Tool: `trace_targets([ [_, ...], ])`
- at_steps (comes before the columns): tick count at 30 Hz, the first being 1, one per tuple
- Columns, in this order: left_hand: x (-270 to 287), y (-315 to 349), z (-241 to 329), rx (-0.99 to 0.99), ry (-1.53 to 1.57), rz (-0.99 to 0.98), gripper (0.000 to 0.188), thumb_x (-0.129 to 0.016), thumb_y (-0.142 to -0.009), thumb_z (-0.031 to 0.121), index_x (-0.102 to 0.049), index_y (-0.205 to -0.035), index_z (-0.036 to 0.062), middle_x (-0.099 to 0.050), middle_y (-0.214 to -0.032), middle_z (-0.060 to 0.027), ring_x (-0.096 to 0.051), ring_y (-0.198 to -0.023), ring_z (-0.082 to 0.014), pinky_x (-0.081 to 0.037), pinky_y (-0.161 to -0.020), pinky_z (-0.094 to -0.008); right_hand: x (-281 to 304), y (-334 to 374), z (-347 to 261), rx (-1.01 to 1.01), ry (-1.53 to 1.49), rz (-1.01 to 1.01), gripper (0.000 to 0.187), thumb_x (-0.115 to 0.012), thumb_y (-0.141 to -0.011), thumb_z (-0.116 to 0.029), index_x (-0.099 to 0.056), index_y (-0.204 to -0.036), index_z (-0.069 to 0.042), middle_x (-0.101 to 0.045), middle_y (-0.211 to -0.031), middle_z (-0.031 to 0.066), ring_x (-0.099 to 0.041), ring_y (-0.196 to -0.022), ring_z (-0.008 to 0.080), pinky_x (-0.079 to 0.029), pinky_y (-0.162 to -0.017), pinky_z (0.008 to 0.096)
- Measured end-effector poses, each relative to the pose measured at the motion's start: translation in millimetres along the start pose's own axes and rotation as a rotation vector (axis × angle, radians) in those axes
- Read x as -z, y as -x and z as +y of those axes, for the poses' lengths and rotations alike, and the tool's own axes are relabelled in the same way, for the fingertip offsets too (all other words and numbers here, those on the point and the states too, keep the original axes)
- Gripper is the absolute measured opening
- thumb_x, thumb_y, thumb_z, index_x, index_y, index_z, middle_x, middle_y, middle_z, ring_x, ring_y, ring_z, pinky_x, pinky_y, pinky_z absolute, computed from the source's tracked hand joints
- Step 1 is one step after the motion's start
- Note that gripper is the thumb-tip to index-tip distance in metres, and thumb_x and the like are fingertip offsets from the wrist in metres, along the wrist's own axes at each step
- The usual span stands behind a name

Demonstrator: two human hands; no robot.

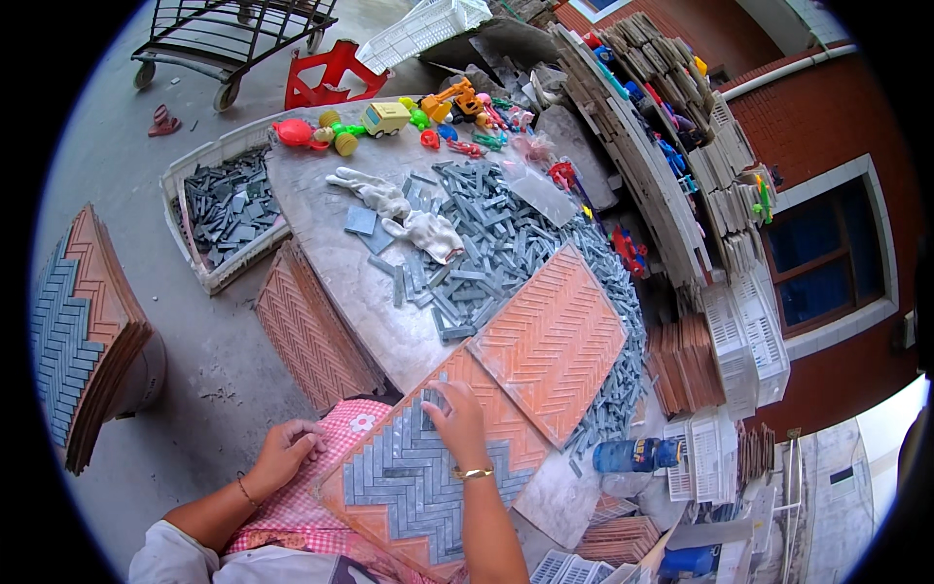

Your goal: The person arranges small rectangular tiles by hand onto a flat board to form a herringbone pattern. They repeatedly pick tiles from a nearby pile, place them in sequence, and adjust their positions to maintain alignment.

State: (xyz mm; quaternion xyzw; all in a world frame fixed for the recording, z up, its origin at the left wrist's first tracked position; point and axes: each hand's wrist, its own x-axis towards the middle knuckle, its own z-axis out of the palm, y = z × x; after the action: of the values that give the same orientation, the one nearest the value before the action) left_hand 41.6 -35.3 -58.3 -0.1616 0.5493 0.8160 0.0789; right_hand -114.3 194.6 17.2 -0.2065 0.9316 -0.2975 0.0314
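Observation:
A terracotta-coloured herringbone tray (340, 484) lies tilted across my lap and the table's edge, its grooves partly filled with grey strip tiles (416, 487). Over its upper part is my right hand (461, 424), thumb and fingers closed around a dark grey strip tile (426, 417) at the edge of the laid rows. My left hand (285, 456) hovers above the pink checked apron (336, 438), left of the tray, with its fingers curled in; whatever may be in them is hidden. A second herringbone tray (550, 346), with bare grooves, overlaps the first one's far end.
Loose grey strips (486, 243) are heaped on the table (316, 209), beside white gloves (424, 234) and toys (384, 119). A white crate (207, 277) of tile pieces stands left. Stacked trays (97, 389) rise at far left. A blue bottle (623, 456) lies at right.

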Motion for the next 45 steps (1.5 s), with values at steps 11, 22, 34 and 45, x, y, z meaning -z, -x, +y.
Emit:
trace_targets([
  [11, 1.0, 1.3, 3.2, 0.004, -0.005, -0.001, 0.017, -0.048, -0.088, 0.004, -0.058, -0.098, -0.0044, -0.061, -0.08, -0.0062, -0.054, -0.067, -0.0088, -0.046, -0.062, -0.0214, -5.0, -1.5, -11.0, -0.125, 0.051, -0.036, 0.034, -0.069, -0.069, -0.006, -0.06, -0.101, -0.008, -0.055, -0.084, 0.0089, -0.055, -0.081, 0.0251, -0.045, -0.073, 0.0357],
  [22, 5.4, 3.3, -2.0, -0.013, 0.001, -0.009, 0.018, -0.049, -0.088, 0.006, -0.057, -0.1, -0.0043, -0.061, -0.08, -0.0061, -0.055, -0.067, -0.0092, -0.046, -0.062, -0.0215, -3.8, -1.3, -19.4, -0.21, 0.181, -0.025, 0.029, -0.069, -0.07, -0.008, -0.061, -0.098, -0.01, -0.055, -0.086, 0.009, -0.057, -0.08, 0.0266, -0.046, -0.07, 0.0367],
  [34, 2.4, 2.9, -1.0, 0.038, -0.043, 0.006, 0.016, -0.05, -0.087, 0.006, -0.058, -0.097, -0.0039, -0.061, -0.078, -0.0053, -0.054, -0.067, -0.0087, -0.046, -0.061, -0.0219, -1.5, -6.6, -4.9, -0.046, 0.076, -0.034, 0.023, -0.064, -0.075, -0.008, -0.061, -0.097, -0.008, -0.06, -0.088, 0.0122, -0.058, -0.084, 0.0299, -0.046, -0.072, 0.038],
  [45, 5.8, 4.8, -2.6, 0.046, -0.059, 0.033, 0.016, -0.049, -0.087, 0.006, -0.058, -0.095, -0.0036, -0.061, -0.078, -0.0046, -0.053, -0.067, -0.0081, -0.044, -0.061, -0.0211, -7.1, 97.9, -13.4, 0.049, -0.067, -0.154, 0.016, -0.063, -0.078, -0.013, -0.06, -0.093, -0.006, -0.057, -0.089, 0.0109, -0.057, -0.082, 0.0295, -0.047, -0.071, 0.0364],
])
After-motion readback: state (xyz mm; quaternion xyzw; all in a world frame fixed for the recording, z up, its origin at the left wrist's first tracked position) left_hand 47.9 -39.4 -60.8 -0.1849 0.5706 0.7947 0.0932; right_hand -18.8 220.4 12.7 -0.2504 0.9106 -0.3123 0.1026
